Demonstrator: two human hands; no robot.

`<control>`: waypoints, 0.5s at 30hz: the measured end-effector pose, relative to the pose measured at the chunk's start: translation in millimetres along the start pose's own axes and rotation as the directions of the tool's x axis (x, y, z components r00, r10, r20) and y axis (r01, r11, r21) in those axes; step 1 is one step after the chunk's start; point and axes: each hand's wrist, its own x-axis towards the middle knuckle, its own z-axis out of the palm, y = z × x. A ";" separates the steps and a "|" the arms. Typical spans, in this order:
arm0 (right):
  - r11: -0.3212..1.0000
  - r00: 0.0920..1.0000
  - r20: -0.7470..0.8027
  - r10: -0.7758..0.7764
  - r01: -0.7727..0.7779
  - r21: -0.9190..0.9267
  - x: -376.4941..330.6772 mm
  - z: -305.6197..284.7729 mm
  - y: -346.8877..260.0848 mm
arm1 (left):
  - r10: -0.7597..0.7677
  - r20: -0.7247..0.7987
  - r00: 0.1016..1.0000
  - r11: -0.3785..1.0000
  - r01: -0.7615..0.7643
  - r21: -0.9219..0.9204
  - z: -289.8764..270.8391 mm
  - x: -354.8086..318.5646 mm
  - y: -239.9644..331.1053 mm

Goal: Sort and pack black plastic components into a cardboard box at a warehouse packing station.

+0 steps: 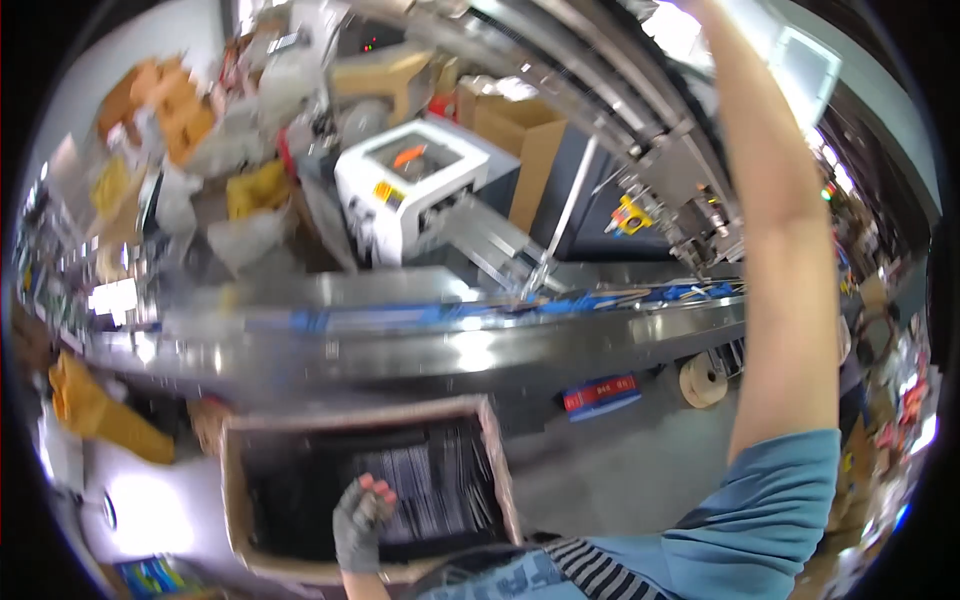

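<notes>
My left hand (362,520), in a grey fingerless glove, is over the near side of an open cardboard box (232,490). Its fingers are curled in, and nothing shows between them. Rows of thin, dark flat pieces (430,485) fill much of the box under and beside the hand. My right arm (785,270) reaches straight up past the machine, its blue sleeve bunched at the upper arm. The right hand lies beyond the top edge of the picture.
A long metal conveyor (400,355) with blue pieces crosses beyond the box. Behind it stand a white machine with a window (400,185) and a metal mechanism (690,210). A cream roll (703,380) and red-blue package (600,397) lie below the conveyor. Bags and cartons crowd the left.
</notes>
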 end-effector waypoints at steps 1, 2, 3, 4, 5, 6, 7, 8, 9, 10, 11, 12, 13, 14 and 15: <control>1.000 0.999 0.048 0.013 -0.013 -0.005 -29.5 -30.9 39.0 | -0.017 0.042 0.999 0.999 0.014 0.049 -9.2 18.0 -2.2; 1.000 0.995 0.104 0.012 -0.014 0.023 -48.3 -32.7 55.1 | -0.029 0.078 0.997 0.997 0.022 0.080 -16.0 31.7 -3.6; 0.986 0.990 0.144 -0.006 -0.019 0.168 -140.9 18.3 59.9 | -0.056 -0.039 0.998 0.993 0.060 0.099 -11.1 22.3 2.2; 0.917 0.986 0.150 -0.069 0.003 0.399 -286.1 63.3 11.0 | -0.040 -0.199 0.979 0.983 0.074 0.167 -10.1 -14.9 13.9; 0.846 0.981 0.161 -0.111 0.008 0.533 -402.0 45.8 -10.0 | -0.028 -0.279 0.960 0.986 0.072 0.150 -1.9 -34.6 22.9; 0.833 0.979 0.188 -0.073 -0.043 0.551 -492.6 -8.8 20.3 | -0.072 -0.238 0.969 0.968 0.126 0.219 12.0 -19.5 33.3; 0.818 0.974 0.220 -0.057 -0.081 0.569 -552.1 -50.0 54.7 | -0.098 -0.172 0.980 0.955 0.141 0.260 10.1 -3.8 33.7; 0.812 0.961 0.261 -0.089 -0.082 0.578 -574.6 -99.5 100.4 | -0.119 -0.102 0.988 0.957 0.141 0.252 -23.3 6.5 20.2; 0.807 0.929 0.315 -0.194 -0.031 0.590 -508.0 -116.5 170.6 | -0.143 -0.146 0.979 0.958 0.174 0.226 -99.6 8.2 -20.0; 0.754 0.921 0.301 -0.248 -0.011 0.656 -478.1 -78.6 202.7 | -0.142 -0.248 0.958 0.934 0.213 0.286 -148.3 -10.8 -40.0; 0.742 0.930 0.308 -0.200 -0.061 0.668 -522.9 -61.2 211.7 | -0.034 -0.299 0.954 0.835 0.191 0.516 -141.1 9.0 -29.4; 0.683 0.944 0.263 -0.198 -0.060 0.728 -525.5 47.0 219.9 | 0.136 -0.391 0.910 0.691 0.196 0.696 -152.8 -20.7 -10.7; 0.726 0.943 0.305 -0.130 -0.119 0.678 -545.6 13.9 206.7 | 0.264 -0.334 0.905 0.565 0.136 0.814 -156.8 8.6 -3.4; 0.747 0.943 0.311 -0.116 -0.123 0.653 -521.0 17.1 190.0 | 0.318 -0.359 0.878 0.595 0.110 0.796 -189.0 13.1 -2.5; 0.760 0.938 0.328 -0.116 -0.129 0.637 -487.9 35.6 178.0 | 0.427 -0.353 0.833 0.471 0.129 0.873 -220.5 19.7 -4.3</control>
